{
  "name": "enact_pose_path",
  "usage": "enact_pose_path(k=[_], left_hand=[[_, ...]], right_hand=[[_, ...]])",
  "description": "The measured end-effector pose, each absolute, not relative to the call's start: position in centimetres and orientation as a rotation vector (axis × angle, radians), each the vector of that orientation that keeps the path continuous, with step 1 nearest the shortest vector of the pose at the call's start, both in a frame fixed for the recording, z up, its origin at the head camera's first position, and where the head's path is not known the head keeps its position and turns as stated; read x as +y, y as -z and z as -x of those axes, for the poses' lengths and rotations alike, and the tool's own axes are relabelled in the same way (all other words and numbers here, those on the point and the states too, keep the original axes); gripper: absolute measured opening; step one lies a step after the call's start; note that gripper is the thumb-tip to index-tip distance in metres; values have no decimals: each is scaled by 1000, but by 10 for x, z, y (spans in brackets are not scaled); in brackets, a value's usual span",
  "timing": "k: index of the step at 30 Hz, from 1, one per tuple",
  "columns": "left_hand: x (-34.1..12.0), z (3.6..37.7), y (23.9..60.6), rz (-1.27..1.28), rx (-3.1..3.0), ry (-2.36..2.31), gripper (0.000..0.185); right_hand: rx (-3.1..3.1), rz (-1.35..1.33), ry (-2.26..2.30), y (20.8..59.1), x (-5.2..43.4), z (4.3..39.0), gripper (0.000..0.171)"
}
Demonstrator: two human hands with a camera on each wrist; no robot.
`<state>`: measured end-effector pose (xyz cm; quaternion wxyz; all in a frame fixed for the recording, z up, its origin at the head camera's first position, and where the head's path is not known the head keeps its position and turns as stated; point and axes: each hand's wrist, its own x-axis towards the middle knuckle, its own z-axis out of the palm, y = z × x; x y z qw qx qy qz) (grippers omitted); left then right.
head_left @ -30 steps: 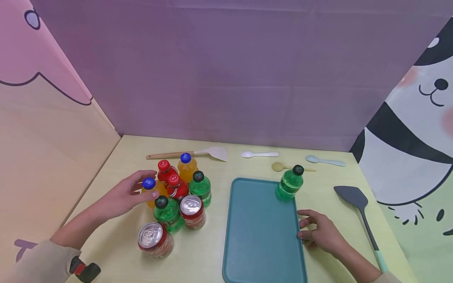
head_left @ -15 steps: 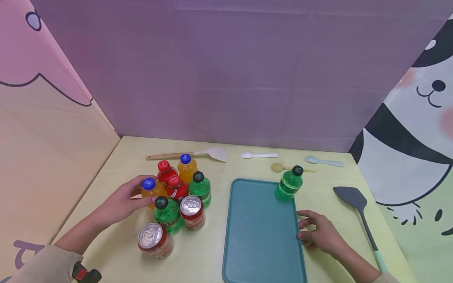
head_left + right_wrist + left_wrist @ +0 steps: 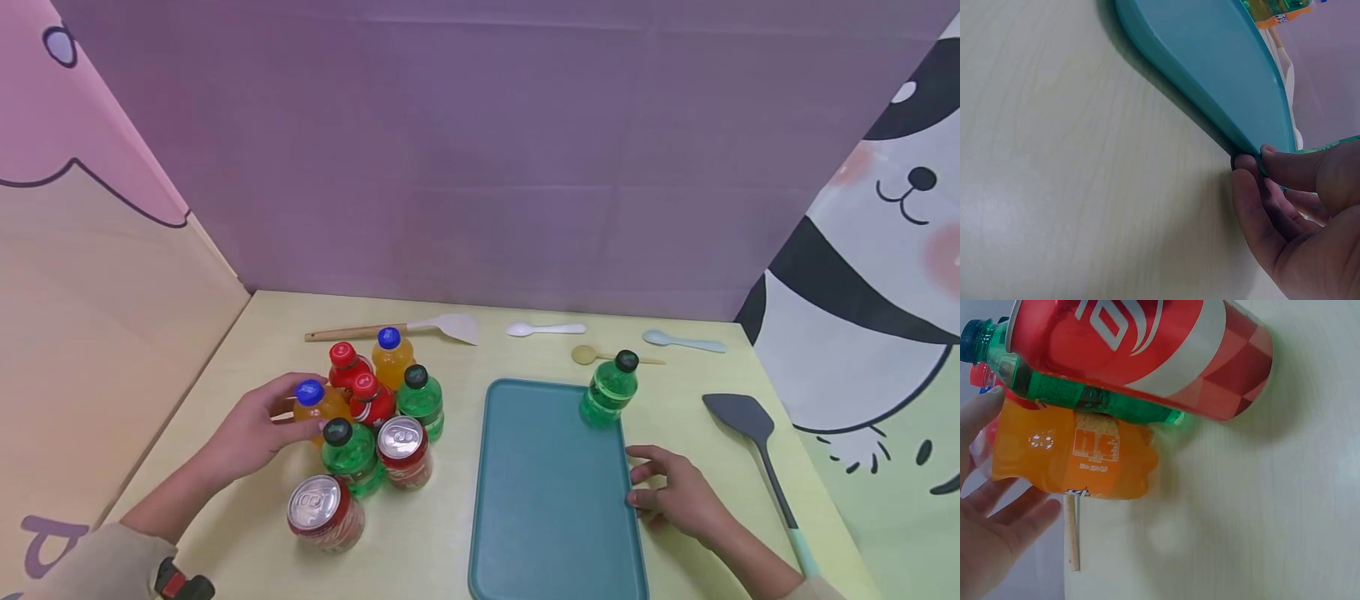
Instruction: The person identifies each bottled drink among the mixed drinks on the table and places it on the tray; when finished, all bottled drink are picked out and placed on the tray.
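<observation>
My left hand [image 3: 288, 408] grips a small orange bottle with a blue cap [image 3: 315, 404] at the left of a cluster of drinks. In the left wrist view the thumb and fingers of that hand [image 3: 1010, 459] wrap round the orange bottle [image 3: 1079, 456], with a red can [image 3: 1141, 350] and a green bottle [image 3: 1085, 397] lying close beside it. My right hand [image 3: 637, 487] pinches the right rim of a teal tray [image 3: 551, 492]. The right wrist view shows the thumb on top of the tray's rim [image 3: 1210, 56] and the fingers of that hand [image 3: 1260, 159] beneath it. A green bottle [image 3: 609, 390] stands on the tray's far right corner.
The cluster holds two red cans [image 3: 324, 512], two green bottles [image 3: 348, 454], two red bottles [image 3: 369, 398] and another orange bottle [image 3: 392, 357]. A wooden-handled spatula [image 3: 405, 327], three spoons [image 3: 543, 329] and a grey spatula [image 3: 757, 442] lie on the table. Printed walls enclose three sides.
My left hand has come down from the blue cap and closed round the orange bottle's body. The right hand has stayed on the tray's rim.
</observation>
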<state>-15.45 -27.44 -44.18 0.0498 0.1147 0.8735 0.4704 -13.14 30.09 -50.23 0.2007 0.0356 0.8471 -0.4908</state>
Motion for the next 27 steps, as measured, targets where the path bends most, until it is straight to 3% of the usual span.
enact_pose_path(k=[17,27], left_hand=[[-276,146,433,-188,2803,-1373,50],[-283,145,406,-152,2909,-1340,43]], right_hand=[[2367,-59,1382,500,301,131,71],[2379,-91,1374,500,300,131,70]])
